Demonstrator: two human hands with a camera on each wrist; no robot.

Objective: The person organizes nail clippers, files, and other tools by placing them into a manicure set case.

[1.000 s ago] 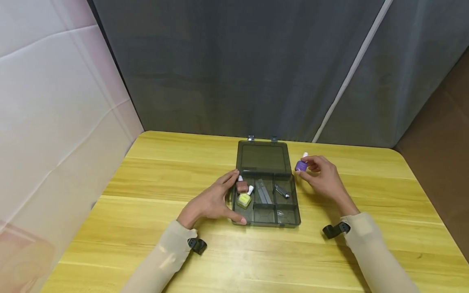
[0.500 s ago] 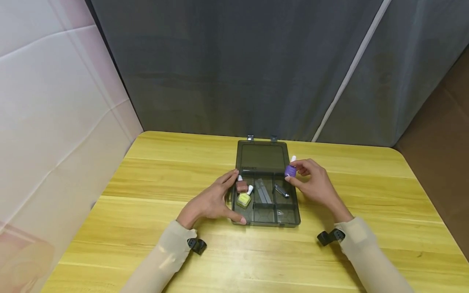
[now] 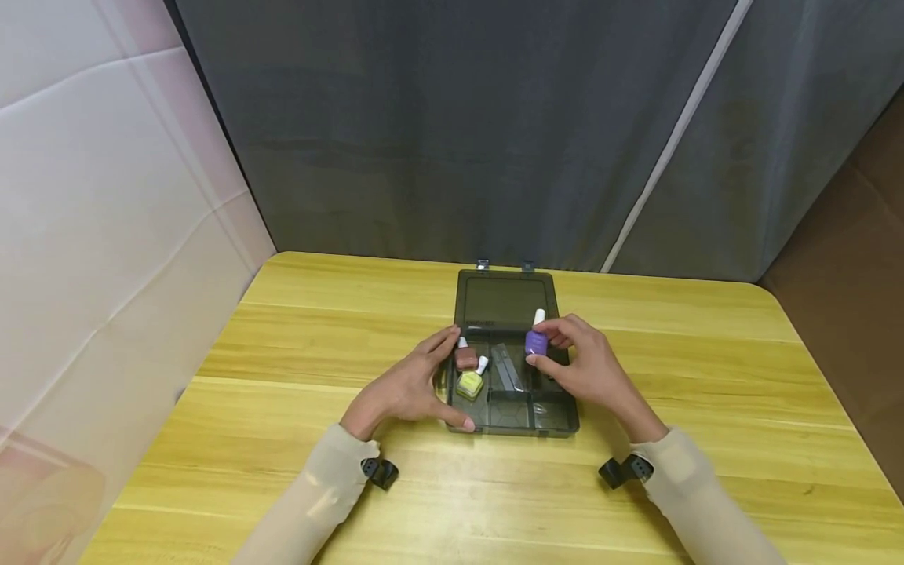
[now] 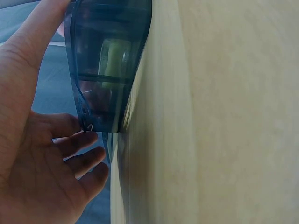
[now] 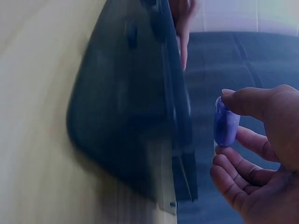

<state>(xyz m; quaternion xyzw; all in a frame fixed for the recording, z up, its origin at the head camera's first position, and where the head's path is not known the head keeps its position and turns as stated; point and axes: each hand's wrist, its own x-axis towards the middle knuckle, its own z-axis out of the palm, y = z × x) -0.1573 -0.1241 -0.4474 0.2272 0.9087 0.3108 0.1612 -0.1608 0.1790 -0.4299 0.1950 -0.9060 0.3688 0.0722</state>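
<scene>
My right hand (image 3: 582, 361) pinches a purple nail polish bottle (image 3: 536, 343) with a white cap between thumb and fingers, over the right part of an open smoky plastic compartment box (image 3: 508, 428). In the right wrist view the purple bottle (image 5: 226, 123) is held off to the side of the box wall. My left hand (image 3: 410, 384) grips the left side of the box, thumb at the near edge and fingertips at the far left. Inside the left compartment lie a reddish-brown polish bottle (image 3: 466, 359) and a yellow one (image 3: 469, 384).
Grey flat strips (image 3: 505, 367) lie in the middle compartment. The nail clipper to their right is mostly hidden behind the right hand. The lid (image 3: 506, 298) lies folded back on the wooden table (image 3: 297, 337), toward the dark curtain (image 3: 438, 141).
My right hand has carried the purple bottle leftward from beside the box to over its right compartments. The left hand and box have stayed in place.
</scene>
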